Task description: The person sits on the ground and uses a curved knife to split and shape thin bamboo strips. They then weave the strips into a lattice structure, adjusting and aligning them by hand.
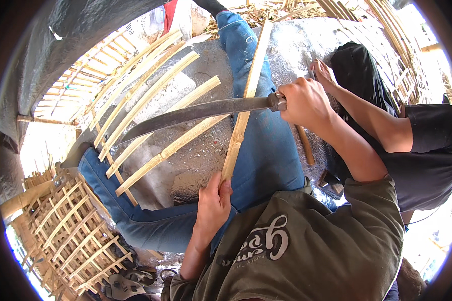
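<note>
My left hand (213, 203) is closed round the lower end of a long split bamboo strip (256, 60), which slants up and away across my jeans. In my right hand (306, 103) is the handle of a machete, gripped in a fist. Its long, dark, curved blade (196, 112) points left and crosses over the strip near its middle; whether the edge touches the strip I cannot tell. Left of the strip, several other bamboo strips (173, 144) lie fanned out between my legs, beneath the blade.
A woven bamboo lattice (75, 236) stands at the lower left. At my right sits another person in black, whose hand (324, 74) is near mine. A brown wooden stick (305, 145) lies beside my right thigh. Bamboo shavings (306, 11) cover the far ground.
</note>
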{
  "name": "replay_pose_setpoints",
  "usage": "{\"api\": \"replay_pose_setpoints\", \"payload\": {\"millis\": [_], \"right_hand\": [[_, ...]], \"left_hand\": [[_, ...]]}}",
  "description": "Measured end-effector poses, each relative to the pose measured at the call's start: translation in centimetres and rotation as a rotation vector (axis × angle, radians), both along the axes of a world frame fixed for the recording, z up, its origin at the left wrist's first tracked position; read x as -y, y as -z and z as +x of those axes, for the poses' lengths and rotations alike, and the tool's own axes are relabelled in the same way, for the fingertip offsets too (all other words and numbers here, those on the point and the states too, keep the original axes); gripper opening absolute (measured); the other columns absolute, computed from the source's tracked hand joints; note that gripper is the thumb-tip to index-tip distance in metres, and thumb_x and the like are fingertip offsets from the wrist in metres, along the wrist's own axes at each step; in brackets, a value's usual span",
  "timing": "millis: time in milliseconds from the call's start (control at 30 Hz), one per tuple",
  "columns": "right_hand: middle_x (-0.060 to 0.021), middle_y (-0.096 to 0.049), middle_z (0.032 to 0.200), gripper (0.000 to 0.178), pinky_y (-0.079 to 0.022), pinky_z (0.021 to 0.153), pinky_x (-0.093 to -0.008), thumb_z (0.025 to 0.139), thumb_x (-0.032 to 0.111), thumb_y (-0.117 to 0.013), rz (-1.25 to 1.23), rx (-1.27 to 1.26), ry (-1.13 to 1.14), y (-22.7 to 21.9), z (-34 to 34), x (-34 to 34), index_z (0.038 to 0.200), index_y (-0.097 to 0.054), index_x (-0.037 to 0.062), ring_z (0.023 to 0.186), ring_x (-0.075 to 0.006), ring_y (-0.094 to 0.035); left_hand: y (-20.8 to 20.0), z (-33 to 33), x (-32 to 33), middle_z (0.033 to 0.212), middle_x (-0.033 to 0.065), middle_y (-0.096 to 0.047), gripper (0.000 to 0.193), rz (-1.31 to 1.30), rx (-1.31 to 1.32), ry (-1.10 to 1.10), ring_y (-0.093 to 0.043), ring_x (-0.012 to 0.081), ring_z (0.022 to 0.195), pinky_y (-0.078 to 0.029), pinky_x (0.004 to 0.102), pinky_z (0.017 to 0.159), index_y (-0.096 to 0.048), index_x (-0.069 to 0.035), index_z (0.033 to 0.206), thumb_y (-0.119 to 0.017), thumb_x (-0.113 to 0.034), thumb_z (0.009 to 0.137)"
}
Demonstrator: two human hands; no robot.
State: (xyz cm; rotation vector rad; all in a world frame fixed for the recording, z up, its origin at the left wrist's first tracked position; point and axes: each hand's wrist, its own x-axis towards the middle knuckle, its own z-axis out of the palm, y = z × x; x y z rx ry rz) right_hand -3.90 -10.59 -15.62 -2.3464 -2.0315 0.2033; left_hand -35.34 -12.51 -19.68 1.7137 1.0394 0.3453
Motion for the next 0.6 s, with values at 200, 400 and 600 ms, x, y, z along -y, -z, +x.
{"api": "replay_pose_setpoints", "payload": {"millis": [200,400,600], "right_hand": [[-0.0197,-0.070,0.074,0.018,-0.060,0.070,-0.0458,0.066,0.014,-0.073,-0.008,0.097,0.066,-0.2,0.8,-1.9,0.081,-0.074,0.0042,0.072,-0.0384,-0.073],[-0.0205,-0.072,0.079,0.019,-0.061,0.074,-0.0441,0.072,0.014,-0.073,0.024,0.183,0.152,-1.2,2.8,-3.6,0.088,-0.075,0.0040,0.073,-0.0351,-0.074],[-0.0204,-0.073,0.080,0.018,-0.061,0.077,-0.0437,0.074,0.014,-0.072,-0.011,0.222,0.192,-1.3,4.8,-3.8,0.088,-0.076,0.0038,0.077,-0.0354,-0.074]], "left_hand": [[-0.4,-1.1,0.0,0.067,0.0196,-0.060,0.011,0.016,0.002,0.010,-0.067,0.0422,0.065,-0.051,0.0435,0.058,-0.048,-0.001,0.096,-0.054,-0.007,0.102],[-0.5,-2.1,0.8,0.066,0.0154,-0.060,0.017,0.014,0.035,-0.019,-0.065,0.0300,0.058,-0.049,0.0383,0.057,-0.049,0.001,0.091,-0.054,-0.010,0.103],[-0.6,-1.8,0.8,0.066,0.0164,-0.061,0.016,-0.022,0.038,0.013,-0.067,0.0309,0.060,-0.050,0.0390,0.058,-0.049,0.000,0.093,-0.053,-0.011,0.103]]}}
